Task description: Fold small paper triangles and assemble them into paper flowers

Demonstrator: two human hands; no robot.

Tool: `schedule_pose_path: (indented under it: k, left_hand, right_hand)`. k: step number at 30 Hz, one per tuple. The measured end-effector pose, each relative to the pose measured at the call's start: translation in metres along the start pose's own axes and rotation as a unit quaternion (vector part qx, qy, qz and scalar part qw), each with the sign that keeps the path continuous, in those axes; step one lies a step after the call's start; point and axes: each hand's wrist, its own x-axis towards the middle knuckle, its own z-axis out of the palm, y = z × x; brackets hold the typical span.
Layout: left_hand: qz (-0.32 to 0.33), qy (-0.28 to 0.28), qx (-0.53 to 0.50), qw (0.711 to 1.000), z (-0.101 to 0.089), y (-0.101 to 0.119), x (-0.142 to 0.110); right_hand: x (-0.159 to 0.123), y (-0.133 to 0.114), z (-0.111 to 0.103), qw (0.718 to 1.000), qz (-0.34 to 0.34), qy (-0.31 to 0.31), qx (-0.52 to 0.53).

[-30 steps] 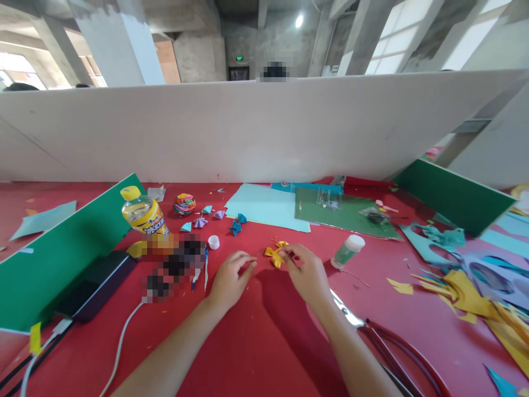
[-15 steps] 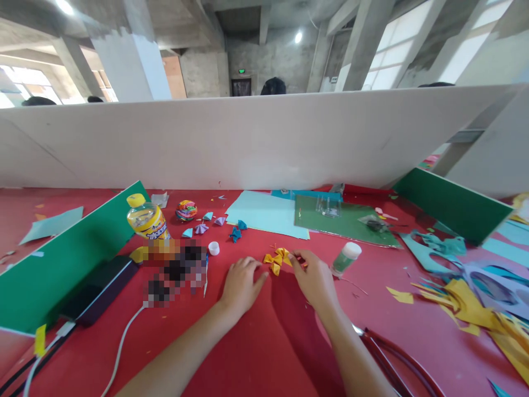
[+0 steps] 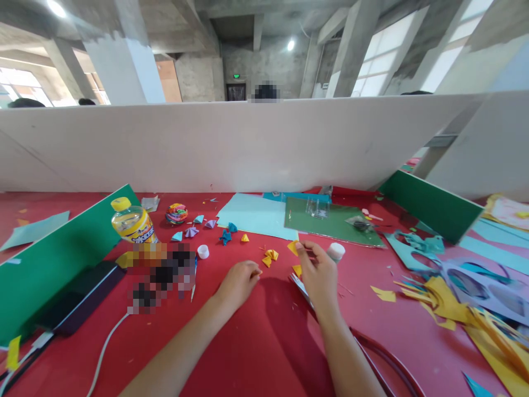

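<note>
My left hand (image 3: 238,284) rests on the red table with fingers curled together; whatever may be between its fingertips is too small to make out. My right hand (image 3: 319,270) pinches a small yellow paper piece (image 3: 293,247) between thumb and fingers, just above the table. Folded yellow paper pieces (image 3: 270,256) lie between the hands, and another yellow piece (image 3: 297,270) is beside my right hand. Beneath my right hand and forearm are scissors (image 3: 303,288) with red handles, partly hidden. A white-capped glue stick (image 3: 336,252) stands behind the right fingers, its body mostly covered.
Blue folded pieces (image 3: 225,237), a small yellow triangle (image 3: 245,238) and a white cap (image 3: 203,252) lie left of centre. Light-blue paper (image 3: 252,214) and a green sheet (image 3: 341,220) lie behind. A bottle (image 3: 138,223) stands left; yellow scraps (image 3: 444,300) lie right.
The left fingers have curled together. My right hand has lifted a yellow piece away from the cluster. A yellow triangle now lies near the blue pieces. The scissors have moved forward and left.
</note>
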Motion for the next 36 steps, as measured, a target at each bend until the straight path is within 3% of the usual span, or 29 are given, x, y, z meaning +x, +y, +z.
schedule_pose_path:
  k: [4,7,11,16,20,25,32,36]
  left_hand:
    - [0.009,-0.020,0.009,1.000,-0.016,-0.008,-0.019]
    - [-0.004,0.012,0.028,1.000,-0.022,-0.010,-0.031]
    - [-0.066,0.089,0.044,0.993,-0.017,-0.005,-0.035]
    - [-0.061,0.076,0.085,0.992,-0.005,-0.005,-0.027]
    - [-0.056,0.084,-0.042,0.994,0.000,-0.014,-0.026]
    - [-0.096,0.066,-0.273,0.955,0.002,-0.020,-0.029]
    - [-0.101,0.130,-0.340,0.926,-0.001,-0.012,-0.033]
    - [-0.086,0.129,-0.408,0.900,-0.001,-0.009,-0.034]
  right_hand:
    - [0.001,0.000,-0.001,0.998,0.022,0.024,0.055]
    - [0.001,0.000,-0.001,0.997,0.027,0.022,0.072]
    - [-0.002,-0.001,0.002,0.998,0.026,0.006,0.063]
    - [-0.009,0.000,0.013,0.997,0.010,-0.082,-0.004]
    - [-0.016,0.003,0.022,0.980,-0.008,-0.180,-0.084]
    - [-0.022,0.004,0.028,0.961,-0.043,-0.223,-0.158]
    - [-0.027,0.005,0.031,0.952,-0.082,-0.250,-0.158]
    - [-0.028,0.005,0.032,0.949,-0.118,-0.259,-0.138]
